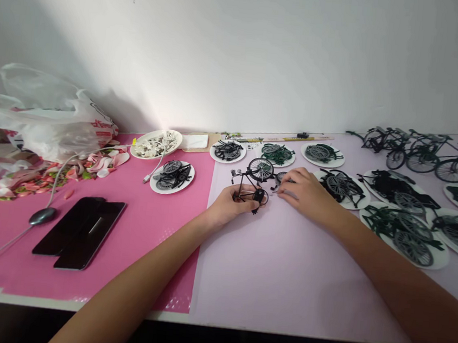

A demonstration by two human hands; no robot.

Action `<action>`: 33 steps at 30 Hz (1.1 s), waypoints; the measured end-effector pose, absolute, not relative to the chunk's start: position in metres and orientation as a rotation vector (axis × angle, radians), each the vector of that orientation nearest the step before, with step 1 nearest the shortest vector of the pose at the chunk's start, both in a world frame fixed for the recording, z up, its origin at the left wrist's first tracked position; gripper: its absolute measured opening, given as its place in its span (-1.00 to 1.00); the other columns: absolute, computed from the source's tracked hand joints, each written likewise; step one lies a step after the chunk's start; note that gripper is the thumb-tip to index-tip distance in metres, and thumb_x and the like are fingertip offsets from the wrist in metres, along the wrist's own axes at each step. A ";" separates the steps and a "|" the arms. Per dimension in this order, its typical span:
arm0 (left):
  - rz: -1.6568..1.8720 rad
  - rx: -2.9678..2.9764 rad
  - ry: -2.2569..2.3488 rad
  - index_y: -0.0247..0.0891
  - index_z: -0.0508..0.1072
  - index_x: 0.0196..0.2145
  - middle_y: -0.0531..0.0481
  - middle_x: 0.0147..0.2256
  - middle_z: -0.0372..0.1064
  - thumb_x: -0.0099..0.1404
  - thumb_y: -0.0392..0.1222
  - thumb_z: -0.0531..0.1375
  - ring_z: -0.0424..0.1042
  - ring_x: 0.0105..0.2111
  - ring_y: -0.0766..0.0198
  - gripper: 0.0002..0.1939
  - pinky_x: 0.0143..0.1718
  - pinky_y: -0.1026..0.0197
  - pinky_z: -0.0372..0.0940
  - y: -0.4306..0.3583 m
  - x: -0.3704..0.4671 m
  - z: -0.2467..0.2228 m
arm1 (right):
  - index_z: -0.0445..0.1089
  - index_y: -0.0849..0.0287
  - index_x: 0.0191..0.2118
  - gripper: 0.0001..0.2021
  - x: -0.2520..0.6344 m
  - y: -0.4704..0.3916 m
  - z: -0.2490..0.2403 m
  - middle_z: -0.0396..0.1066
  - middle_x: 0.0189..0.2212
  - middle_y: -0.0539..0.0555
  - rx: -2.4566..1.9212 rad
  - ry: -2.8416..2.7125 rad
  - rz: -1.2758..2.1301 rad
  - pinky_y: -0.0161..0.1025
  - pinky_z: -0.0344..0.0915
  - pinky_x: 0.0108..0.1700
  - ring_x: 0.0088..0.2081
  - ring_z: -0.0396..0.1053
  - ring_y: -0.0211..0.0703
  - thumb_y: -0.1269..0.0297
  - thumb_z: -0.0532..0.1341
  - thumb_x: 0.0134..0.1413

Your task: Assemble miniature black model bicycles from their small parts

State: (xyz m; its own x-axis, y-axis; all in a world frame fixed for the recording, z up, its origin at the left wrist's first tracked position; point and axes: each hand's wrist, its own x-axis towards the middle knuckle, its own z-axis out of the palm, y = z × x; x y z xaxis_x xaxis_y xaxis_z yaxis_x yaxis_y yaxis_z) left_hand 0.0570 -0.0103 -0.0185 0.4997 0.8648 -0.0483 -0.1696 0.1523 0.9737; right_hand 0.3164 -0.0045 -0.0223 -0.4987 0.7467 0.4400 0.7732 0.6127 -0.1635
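My left hand [233, 205] is closed around a black model bicycle [246, 195], held just over the lilac mat. One spoked wheel [261, 169] is on it at the far end, and a small dark disc [258, 195] shows near my left thumb. To its right, my right hand [303, 190] has its fingers pinched together around what looks like a grey spoked wheel [279, 178], partly hidden by the fingers. The fingertips of my right hand are close to the bicycle; whether they touch it I cannot tell.
White plates of bicycle parts [227, 151] stand along the back and right, beside finished-looking model bicycles [423, 153]. On the pink mat lie two dark phones [91, 233], a cable [59, 175], a bowl of white pieces [156, 143], petal-like pieces [69, 174] and a plastic bag [54, 120].
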 end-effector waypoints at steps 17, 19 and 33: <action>0.836 1.192 0.756 -0.37 0.54 -0.12 -0.23 -0.16 0.62 0.00 -0.23 0.52 0.55 -0.23 0.18 -0.52 -0.13 0.15 0.39 -0.011 0.057 -0.018 | 0.56 0.10 -0.27 -0.84 0.312 -0.007 -0.027 0.47 -0.19 0.19 -1.255 -2.364 -0.100 0.08 0.36 0.01 -0.02 0.34 0.15 0.28 0.21 0.26; 0.836 1.196 0.757 -0.36 0.55 -0.12 -0.23 -0.15 0.62 0.00 -0.22 0.52 0.56 -0.21 0.17 -0.52 -0.11 0.13 0.39 -0.011 0.057 -0.018 | 0.57 0.09 -0.25 -0.84 0.312 -0.007 -0.027 0.47 -0.21 0.19 -1.240 -2.370 -0.106 0.08 0.35 0.01 -0.03 0.35 0.15 0.29 0.21 0.27; 0.861 1.198 0.834 -0.38 0.52 -0.12 -0.22 -0.16 0.61 0.02 -0.26 0.51 0.55 -0.26 0.22 -0.53 -0.10 0.12 0.41 -0.013 0.060 -0.017 | 0.45 0.11 -0.27 -0.85 0.302 -0.010 -0.021 0.46 -0.24 0.17 -1.270 -2.332 -0.093 0.02 0.34 -0.06 -0.11 0.35 0.11 0.34 0.14 0.31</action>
